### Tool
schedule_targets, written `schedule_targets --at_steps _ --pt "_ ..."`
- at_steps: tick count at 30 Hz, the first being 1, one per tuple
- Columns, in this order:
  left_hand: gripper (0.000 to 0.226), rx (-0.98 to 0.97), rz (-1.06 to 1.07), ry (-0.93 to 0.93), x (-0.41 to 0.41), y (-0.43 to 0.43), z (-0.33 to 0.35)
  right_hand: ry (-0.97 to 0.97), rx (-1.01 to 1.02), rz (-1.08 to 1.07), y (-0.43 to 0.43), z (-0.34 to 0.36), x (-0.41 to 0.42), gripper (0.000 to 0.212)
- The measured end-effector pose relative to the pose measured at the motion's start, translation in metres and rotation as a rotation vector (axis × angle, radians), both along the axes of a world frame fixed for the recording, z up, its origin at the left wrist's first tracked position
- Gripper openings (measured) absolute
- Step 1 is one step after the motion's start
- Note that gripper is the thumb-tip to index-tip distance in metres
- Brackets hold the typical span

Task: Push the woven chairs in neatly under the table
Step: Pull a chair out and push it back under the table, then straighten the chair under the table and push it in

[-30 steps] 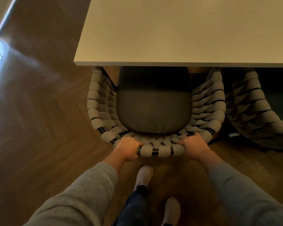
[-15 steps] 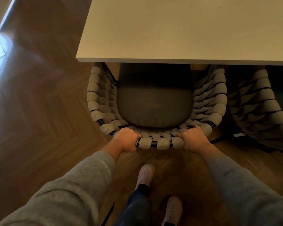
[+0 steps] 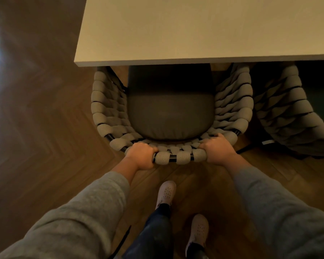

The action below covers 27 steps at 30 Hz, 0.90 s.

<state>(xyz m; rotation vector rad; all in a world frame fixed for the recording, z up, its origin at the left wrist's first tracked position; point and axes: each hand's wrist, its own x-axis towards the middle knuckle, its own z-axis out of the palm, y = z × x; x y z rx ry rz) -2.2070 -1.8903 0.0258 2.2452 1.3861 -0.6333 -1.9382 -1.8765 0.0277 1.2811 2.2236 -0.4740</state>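
- Head view looks down on the woven chair (image 3: 108, 109) we are pushing. Its front part is under the near edge of the table (image 3: 195, 30), close to the table's near left corner. Its back part sticks out toward us.
- A dark seat cushion (image 3: 170, 118) lies in the chair, and its far half is in the table's shadow.
- Our left hand (image 3: 140, 156) is wrapped round the top bar (image 3: 176, 157) of the chair back. Our right hand (image 3: 219, 150) holds the same bar farther right. A short bit of bar shows between them.
- A second woven chair (image 3: 281, 113) stands to the right, also at the near edge. It is just beside our chair's right arm, and we cannot tell if they touch.
- Our shoes (image 3: 166, 193) stand on the wood floor (image 3: 36, 128) behind the chair.
- We think this chair is only partway in.
- If one hand pushes harder, the chair could turn and end up crooked.
- If it drifts right, it could bump or rub the second woven chair.
- We cannot see how high the chair arms are, so they might catch on the table's near edge.
- A hard shove could drag the legs and scratch the floor.
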Motion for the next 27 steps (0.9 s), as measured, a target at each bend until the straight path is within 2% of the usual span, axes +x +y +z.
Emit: schedule_targets --at_steps 4,6,10,13,16,21,27 --pt "0.039 -0.021 0.005 0.013 0.001 0.001 -0.001 -0.007 -0.017 -0.018 0.000 -0.003 -0.001 0.038" --pt "0.050 -0.095 0.008 0.016 0.001 0.006 0.004 0.025 -0.028 -0.028 0.005 -0.003 0.002 0.045" --pt "0.081 -0.230 -0.006 0.095 0.006 0.010 0.013 0.108 -0.064 -0.066 0.000 0.003 0.008 0.084" --pt "0.082 -0.209 0.050 0.020 0.026 0.013 0.024 0.175 0.022 -0.110 -0.008 0.014 0.029 0.099" --pt "0.076 -0.111 0.051 -0.128 0.071 0.018 0.038 0.241 0.151 -0.217 -0.015 0.029 0.073 0.098" --pt "0.071 0.070 -0.074 -0.242 0.172 0.024 0.044 0.282 0.263 -0.362 -0.030 0.047 0.182 0.092" --pt "0.071 0.158 -0.173 -0.241 0.325 0.006 0.050 0.104 0.201 -0.301 -0.057 0.066 0.341 0.087"
